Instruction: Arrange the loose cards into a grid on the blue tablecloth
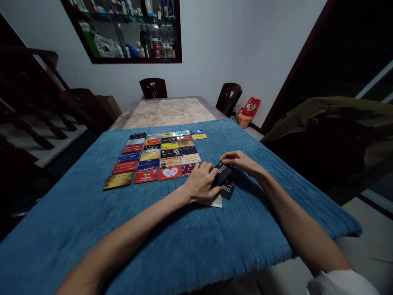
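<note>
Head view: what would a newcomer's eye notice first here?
First, the grid of colourful cards laid in rows on the blue cloth, left of centre. Just right of it, the left hand and the right hand meet on a dark card, with more cards underneath.

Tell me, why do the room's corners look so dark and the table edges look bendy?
In the head view the light is dim: the left stairs and right doorway sink into shadow, while the cards and blue cloth stay readable. The wide lens stretches the edges, so both arms look long. The hands look slightly soft.
</note>
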A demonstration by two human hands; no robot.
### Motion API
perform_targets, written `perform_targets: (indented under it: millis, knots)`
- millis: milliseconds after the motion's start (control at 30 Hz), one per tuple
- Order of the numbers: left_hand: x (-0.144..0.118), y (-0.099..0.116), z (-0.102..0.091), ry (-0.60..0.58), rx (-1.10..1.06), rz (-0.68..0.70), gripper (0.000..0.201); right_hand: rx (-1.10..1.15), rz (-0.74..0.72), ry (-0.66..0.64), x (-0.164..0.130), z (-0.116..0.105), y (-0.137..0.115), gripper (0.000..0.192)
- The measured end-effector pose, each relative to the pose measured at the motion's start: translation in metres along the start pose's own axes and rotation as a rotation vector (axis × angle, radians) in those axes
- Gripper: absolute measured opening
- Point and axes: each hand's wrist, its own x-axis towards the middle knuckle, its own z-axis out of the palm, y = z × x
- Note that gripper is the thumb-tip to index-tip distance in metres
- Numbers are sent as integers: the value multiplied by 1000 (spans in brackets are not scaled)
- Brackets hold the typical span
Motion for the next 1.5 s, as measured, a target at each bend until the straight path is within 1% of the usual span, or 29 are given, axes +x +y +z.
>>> perform_targets:
  millis: [133, 200, 400, 567, 667, 767, 867, 933, 1000, 1067, 1133, 1200, 1333, 1500]
  knots:
    - [1, -2, 1, 9, 55, 36, 23, 51, 37, 15, 0, 0, 0, 24]
    - [2, -5, 3, 31, 62, 47, 18, 55, 60, 24, 0, 0, -1, 24]
    - [5, -23, 9, 189, -54, 8, 21, 52, 31, 32, -2, 0, -7, 34]
    - [5, -35, 9, 277, -157, -30, 20, 75, -8, 32, -2, 1, -8, 33]
    - [5, -37, 8, 306, -194, -61, 21, 73, -48, 40, -1, 1, -6, 35]
    - [5, -38, 9, 309, -198, -90, 21, 52, -92, 53, -1, -1, -4, 46]
    - [5, -40, 10, 306, -206, -117, 20, 27, -140, 79, -3, -3, -7, 56]
    - [5, -41, 11, 310, -225, -131, 20, 7, -181, 97, -5, -3, -11, 57]
    - [5, -41, 12, 311, -240, -141, 21, -29, -217, 93, -8, -4, -16, 52]
    - [5, -42, 12, 306, -246, -141, 22, -83, -237, 58, -9, -3, -18, 43]
    - [5, -41, 11, 300, -252, -132, 22, -148, -250, 24, -9, -2, -17, 35]
    - [5, -41, 11, 300, -254, -125, 22, -229, -266, 20, -7, -1, -14, 29]
    - [5, -42, 12, 297, -251, -120, 22, -369, -285, 67, -4, 2, -8, 21]
    - [5, -46, 13, 334, -287, -103, 25, -373, -335, 143, -4, 5, -6, 17]
